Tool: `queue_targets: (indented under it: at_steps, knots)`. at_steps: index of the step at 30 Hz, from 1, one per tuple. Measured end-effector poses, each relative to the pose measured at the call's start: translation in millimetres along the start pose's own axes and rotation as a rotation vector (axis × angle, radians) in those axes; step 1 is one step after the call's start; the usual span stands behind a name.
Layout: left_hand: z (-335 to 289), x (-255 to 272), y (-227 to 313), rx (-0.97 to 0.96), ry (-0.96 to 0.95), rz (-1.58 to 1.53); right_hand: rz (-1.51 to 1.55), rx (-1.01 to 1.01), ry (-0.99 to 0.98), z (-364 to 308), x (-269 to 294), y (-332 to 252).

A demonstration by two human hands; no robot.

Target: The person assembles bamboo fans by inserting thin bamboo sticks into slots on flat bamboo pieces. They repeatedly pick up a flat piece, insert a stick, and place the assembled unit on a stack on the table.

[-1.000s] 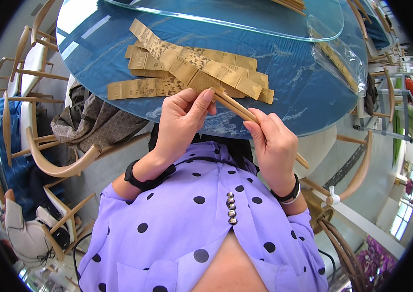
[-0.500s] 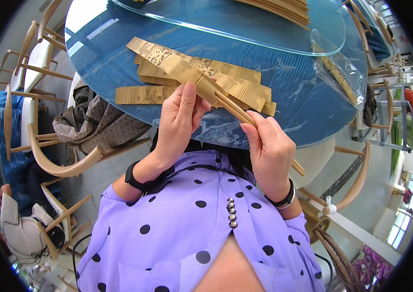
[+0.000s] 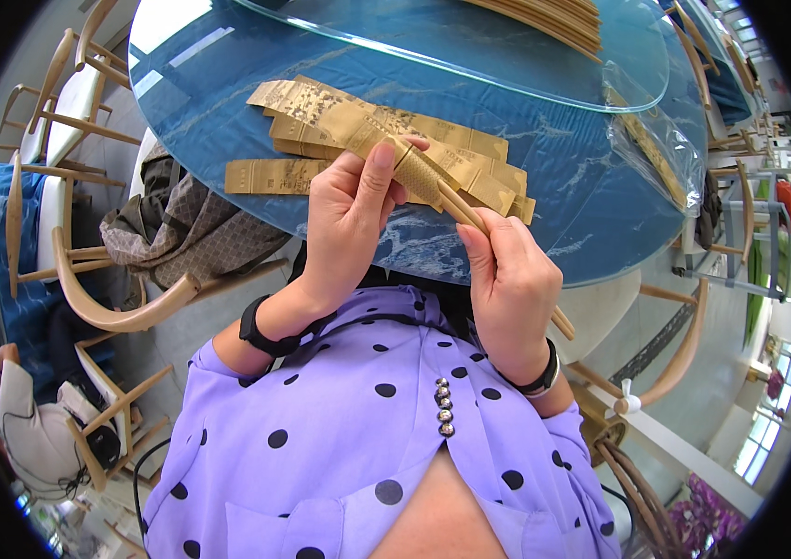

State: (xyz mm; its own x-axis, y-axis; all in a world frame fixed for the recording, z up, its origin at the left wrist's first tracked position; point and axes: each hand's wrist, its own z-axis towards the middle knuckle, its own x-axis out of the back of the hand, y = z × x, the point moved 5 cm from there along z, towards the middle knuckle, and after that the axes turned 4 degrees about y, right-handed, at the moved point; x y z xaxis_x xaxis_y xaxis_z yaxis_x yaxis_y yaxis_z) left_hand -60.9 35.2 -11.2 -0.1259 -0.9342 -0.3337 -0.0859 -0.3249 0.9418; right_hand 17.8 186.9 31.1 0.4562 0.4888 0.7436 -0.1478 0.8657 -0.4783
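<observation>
A patterned gold paper chopstick sleeve (image 3: 422,177) is pinched between the thumb and fingers of my left hand (image 3: 347,219), just above the table's near edge. My right hand (image 3: 512,279) is closed round a pair of light wooden chopsticks (image 3: 461,209). Their upper ends reach into the sleeve's open mouth, and their other ends (image 3: 563,323) stick out below my right hand. Beneath and beyond my hands, several flat gold sleeves (image 3: 456,140) lie fanned out and overlapping on the blue table. One more gold sleeve (image 3: 270,176) lies just left of my left hand.
A raised glass turntable (image 3: 470,82) covers the far part of the round blue table (image 3: 200,121). A stack of chopsticks (image 3: 549,23) lies on it. Toward the right sits a clear plastic bag (image 3: 652,140) with gold sleeves inside. A chair with a brown patterned bag (image 3: 181,228) stands at left.
The chopsticks have slid farther into the sleeve; less of them shows between my two hands. The sleeve and my left hand have shifted slightly right.
</observation>
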Motion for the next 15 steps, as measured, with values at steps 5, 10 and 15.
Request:
queue_targets:
  at_steps: [5, 10, 15]
  knots:
    - [-1.9, -0.2, 5.0, -0.061, 0.053, -0.078, 0.047, 0.081, -0.022, 5.3, -3.1, -7.3]
    - [11.2, 22.2, 31.0, -0.186, 0.184, 0.006, 0.188, -0.001, -0.157, -5.8, 26.2, 26.1]
    - [2.1, 27.6, 12.2, -0.089, 0.045, -0.057, 0.026, 0.123, -0.086, -25.3, 38.3, 38.5]
